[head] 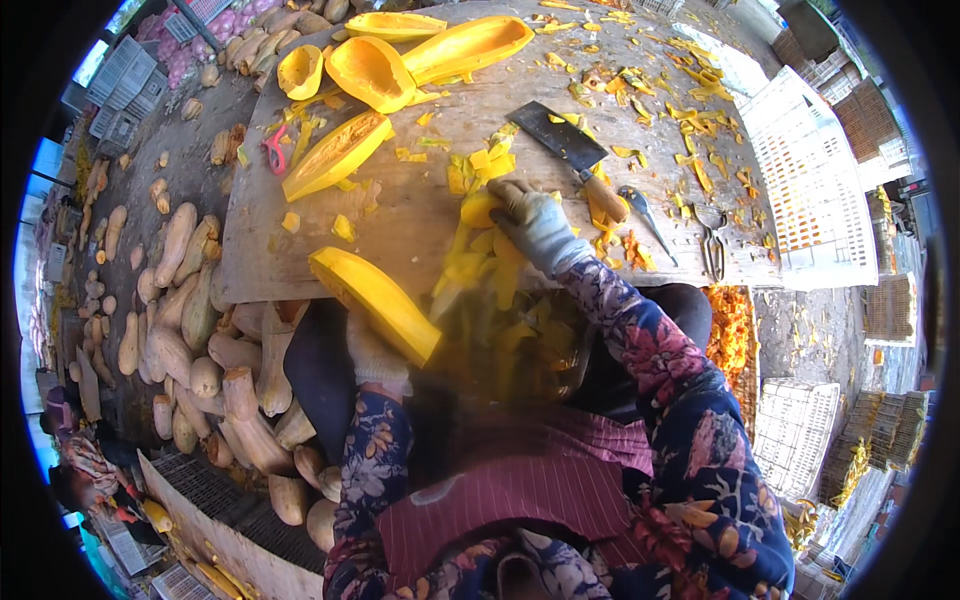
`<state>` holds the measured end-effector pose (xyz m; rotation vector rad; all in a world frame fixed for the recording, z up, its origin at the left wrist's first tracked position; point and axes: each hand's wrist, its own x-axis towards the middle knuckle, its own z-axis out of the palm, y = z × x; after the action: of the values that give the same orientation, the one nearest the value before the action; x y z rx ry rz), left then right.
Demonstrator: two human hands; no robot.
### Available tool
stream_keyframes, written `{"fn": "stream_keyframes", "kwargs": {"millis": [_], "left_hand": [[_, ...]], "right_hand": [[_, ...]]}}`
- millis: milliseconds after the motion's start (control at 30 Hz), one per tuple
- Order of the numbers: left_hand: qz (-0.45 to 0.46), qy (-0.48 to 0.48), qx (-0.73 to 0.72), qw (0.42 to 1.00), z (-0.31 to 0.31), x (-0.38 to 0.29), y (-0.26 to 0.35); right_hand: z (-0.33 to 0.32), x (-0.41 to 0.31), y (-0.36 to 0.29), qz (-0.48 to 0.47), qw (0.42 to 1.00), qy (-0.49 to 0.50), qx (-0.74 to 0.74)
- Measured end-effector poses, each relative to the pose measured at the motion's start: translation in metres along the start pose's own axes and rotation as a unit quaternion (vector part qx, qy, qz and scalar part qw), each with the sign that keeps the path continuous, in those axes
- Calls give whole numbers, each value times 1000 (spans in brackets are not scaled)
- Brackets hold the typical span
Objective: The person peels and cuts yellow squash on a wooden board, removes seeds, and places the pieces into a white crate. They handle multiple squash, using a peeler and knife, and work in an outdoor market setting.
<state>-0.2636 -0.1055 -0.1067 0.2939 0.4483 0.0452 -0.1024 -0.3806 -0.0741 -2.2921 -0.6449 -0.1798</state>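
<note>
My gloved left hand [377,346] is shut on a long peeled squash piece [379,304] at the near edge of the wooden board [262,255]. At the board's edge my gloved right hand [534,225] lies over yellow squash scraps [484,259], some blurred and over the edge; whether it grips any is hidden. Beyond it lies a cleaver [559,136] with a wooden handle. A spoon-like metal tool [646,223] and a metal peeler [711,238] are to the right. Hollowed squash halves [373,73], a seeded half [337,157] and a pink-handled tool [275,150] are at the left.
Whole butternut squashes [174,352] are heaped on the floor at the left. A white plastic crate [810,180] stands at the board's right edge. Orange pulp [729,326] fills a container beside my right knee. Another person [94,469] is at the lower left.
</note>
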Motion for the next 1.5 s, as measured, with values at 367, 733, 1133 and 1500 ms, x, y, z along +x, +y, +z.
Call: {"fn": "stream_keyframes", "kwargs": {"millis": [367, 733, 1133, 1500], "left_hand": [[5, -158, -147, 976, -32, -1, 46], [20, -155, -203, 967, -42, -14, 78], [81, -13, -233, 969, -12, -25, 81], [23, -134, -290, 947, -27, -30, 120]], "right_hand": [[-4, -141, -64, 56, 975, -208, -60], [85, -168, -130, 47, 899, -424, -101], [132, -178, -115, 38, 894, -437, -90], [134, -198, -111, 90, 894, -418, -137]]}}
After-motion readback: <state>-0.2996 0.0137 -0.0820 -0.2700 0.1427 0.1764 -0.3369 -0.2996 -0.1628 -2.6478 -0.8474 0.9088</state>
